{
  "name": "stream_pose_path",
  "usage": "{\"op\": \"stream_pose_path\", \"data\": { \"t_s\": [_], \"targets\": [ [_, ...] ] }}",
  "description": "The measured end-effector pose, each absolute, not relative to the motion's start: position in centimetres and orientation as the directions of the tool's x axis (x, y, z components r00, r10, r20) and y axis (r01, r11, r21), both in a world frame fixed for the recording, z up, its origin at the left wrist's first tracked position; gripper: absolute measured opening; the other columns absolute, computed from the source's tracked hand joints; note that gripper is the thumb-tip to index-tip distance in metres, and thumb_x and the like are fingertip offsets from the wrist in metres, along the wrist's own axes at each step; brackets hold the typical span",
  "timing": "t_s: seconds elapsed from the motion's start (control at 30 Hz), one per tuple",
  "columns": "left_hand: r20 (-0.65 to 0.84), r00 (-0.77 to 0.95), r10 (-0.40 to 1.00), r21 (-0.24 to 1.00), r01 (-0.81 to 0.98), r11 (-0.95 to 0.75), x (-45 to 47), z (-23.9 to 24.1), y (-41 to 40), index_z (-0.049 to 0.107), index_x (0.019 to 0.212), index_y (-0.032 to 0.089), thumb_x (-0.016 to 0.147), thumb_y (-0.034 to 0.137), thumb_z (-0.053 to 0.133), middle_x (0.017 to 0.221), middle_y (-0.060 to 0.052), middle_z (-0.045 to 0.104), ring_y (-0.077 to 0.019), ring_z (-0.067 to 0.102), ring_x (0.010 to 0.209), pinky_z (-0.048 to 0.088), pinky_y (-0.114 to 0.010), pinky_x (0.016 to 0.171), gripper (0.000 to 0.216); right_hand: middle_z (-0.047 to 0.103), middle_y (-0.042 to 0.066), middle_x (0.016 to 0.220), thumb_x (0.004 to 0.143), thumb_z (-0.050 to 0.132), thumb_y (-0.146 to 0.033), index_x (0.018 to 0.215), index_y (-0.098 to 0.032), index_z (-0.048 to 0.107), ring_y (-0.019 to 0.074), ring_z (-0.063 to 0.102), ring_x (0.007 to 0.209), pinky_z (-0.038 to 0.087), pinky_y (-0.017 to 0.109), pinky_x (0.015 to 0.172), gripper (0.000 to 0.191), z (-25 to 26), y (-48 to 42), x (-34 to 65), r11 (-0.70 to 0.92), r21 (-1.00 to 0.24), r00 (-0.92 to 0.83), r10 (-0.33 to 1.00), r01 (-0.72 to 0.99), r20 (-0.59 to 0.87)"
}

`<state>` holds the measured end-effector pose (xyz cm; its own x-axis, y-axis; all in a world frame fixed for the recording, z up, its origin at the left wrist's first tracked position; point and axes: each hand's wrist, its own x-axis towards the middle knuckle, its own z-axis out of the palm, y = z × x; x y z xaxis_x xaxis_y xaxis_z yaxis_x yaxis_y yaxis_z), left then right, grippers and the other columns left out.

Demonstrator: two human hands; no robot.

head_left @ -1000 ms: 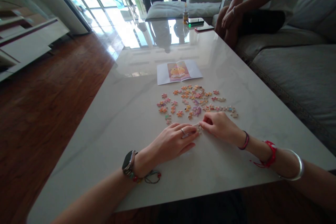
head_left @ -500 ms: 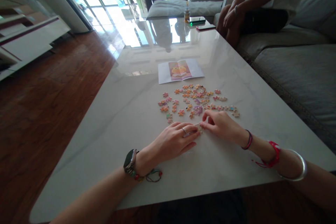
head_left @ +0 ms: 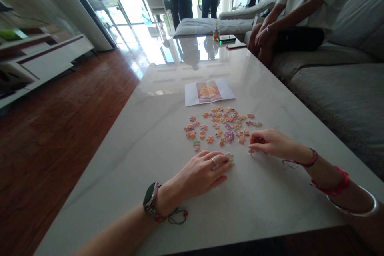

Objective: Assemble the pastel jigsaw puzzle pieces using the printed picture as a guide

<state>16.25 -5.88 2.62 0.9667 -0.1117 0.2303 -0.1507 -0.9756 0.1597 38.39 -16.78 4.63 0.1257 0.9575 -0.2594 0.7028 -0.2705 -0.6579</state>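
Note:
Several loose jigsaw puzzle pieces (head_left: 229, 136) in orange, pink and purple lie spread over the white table. My left hand (head_left: 202, 170) lies palm down with its fingers stretched out, their tips on some pale joined puzzle pieces (head_left: 229, 156) that they partly cover. To the right, my right hand (head_left: 270, 143) pinches one pale puzzle piece (head_left: 251, 151) close to the tabletop. Beyond the loose pieces is a creased paper (head_left: 192, 94) with a printed picture of orange-yellow figures.
The glossy white table (head_left: 126, 152) reaches away toward two phones (head_left: 227, 38) and a small bottle (head_left: 216, 34). A person (head_left: 295, 18) sits on the grey sofa (head_left: 339, 88) at the right. Two people stand near the windows. A low white cabinet (head_left: 54, 60) is at the left.
My right hand has moved right, away from my left hand, and now has a pale puzzle piece at its fingertips. My left hand stays over the joined pieces. The view has tilted up slightly.

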Motion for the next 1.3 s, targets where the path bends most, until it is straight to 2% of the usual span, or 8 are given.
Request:
{"op": "stream_pose_path", "data": {
  "t_s": [0.13, 0.37, 0.53, 0.73, 1.0, 1.3],
  "targets": [
    [0.249, 0.962, -0.114, 0.153, -0.155, -0.976, 16.2, 2.7, -5.9, 0.045, 0.115, 0.020, 0.086, 0.028, 0.038, 0.112, -0.006, 0.054, -0.0155, 0.048, 0.105, 0.042, -0.029, 0.084, 0.031, 0.059, 0.001, 0.060, 0.073, 0.049, -0.024, 0.066, -0.017, 0.058, 0.0114, 0.050, 0.055, 0.034, 0.022, 0.052, 0.014, 5.0, -17.2, 38.6, -0.231, -0.503, 0.159, 0.970, 0.833, -0.182],
    [0.271, 0.958, -0.091, 0.145, -0.134, -0.980, 16.1, 2.9, -5.6, 0.047, 0.113, 0.021, 0.085, 0.027, 0.039, 0.111, -0.006, 0.054, -0.0149, 0.050, 0.101, 0.044, -0.028, 0.081, 0.030, 0.060, 0.002, 0.065, 0.073, 0.051, -0.025, 0.063, -0.019, 0.057, 0.0138, 0.051, 0.058, 0.034, 0.025, 0.055, 0.013, 4.6, -17.8, 40.9, -0.246, -0.385, 0.206, 0.968, 0.890, -0.141],
    [0.293, 0.952, -0.085, 0.161, -0.137, -0.977, 16.2, 3.0, -5.2, 0.049, 0.111, 0.019, 0.083, 0.025, 0.043, 0.111, -0.007, 0.055, -0.0158, 0.050, 0.103, 0.045, -0.028, 0.082, 0.029, 0.059, 0.002, 0.065, 0.077, 0.047, -0.032, 0.067, -0.019, 0.057, 0.0130, 0.050, 0.058, 0.035, 0.023, 0.055, 0.019, 6.4, -18.4, 42.4, -0.253, -0.468, 0.174, 0.963, 0.846, -0.206],
    [0.340, 0.940, -0.023, 0.160, -0.082, -0.984, 16.4, 3.2, -4.5, 0.051, 0.109, 0.018, 0.083, 0.025, 0.042, 0.102, -0.008, 0.059, -0.0169, 0.054, 0.095, 0.049, -0.028, 0.077, 0.029, 0.058, 0.003, 0.065, 0.076, 0.045, -0.045, 0.070, -0.018, 0.058, 0.0145, 0.051, 0.060, 0.037, 0.024, 0.055, 0.030, 7.9, -18.4, 46.9, -0.392, -0.496, 0.333, 0.920, 0.775, -0.206],
    [0.350, 0.936, 0.027, 0.200, -0.046, -0.979, 16.2, 3.3, -3.9, 0.054, 0.103, 0.016, 0.081, 0.022, 0.044, 0.095, -0.008, 0.062, -0.0173, 0.057, 0.086, 0.051, -0.030, 0.071, 0.024, 0.059, 0.006, 0.076, 0.076, 0.045, -0.039, 0.070, -0.017, 0.060, 0.0170, 0.054, 0.071, 0.042, 0.027, 0.066, 0.027, 4.1, -16.3, 49.7, -0.384, -0.484, 0.299, 0.922, 0.787, -0.246],
    [0.412, 0.890, 0.195, 0.335, 0.051, -0.941, 15.5, 3.4, -3.7, 0.054, 0.096, 0.018, 0.076, 0.011, 0.045, 0.082, -0.004, 0.062, -0.0140, 0.057, 0.079, 0.048, -0.029, 0.071, 0.022, 0.057, 0.006, 0.076, 0.077, 0.044, -0.034, 0.073, -0.018, 0.058, 0.0174, 0.054, 0.070, 0.042, 0.028, 0.064, 0.022, 5.1, -16.3, 49.1, -0.392, -0.512, 0.274, 0.916, 0.764, -0.294]
  ]
}}
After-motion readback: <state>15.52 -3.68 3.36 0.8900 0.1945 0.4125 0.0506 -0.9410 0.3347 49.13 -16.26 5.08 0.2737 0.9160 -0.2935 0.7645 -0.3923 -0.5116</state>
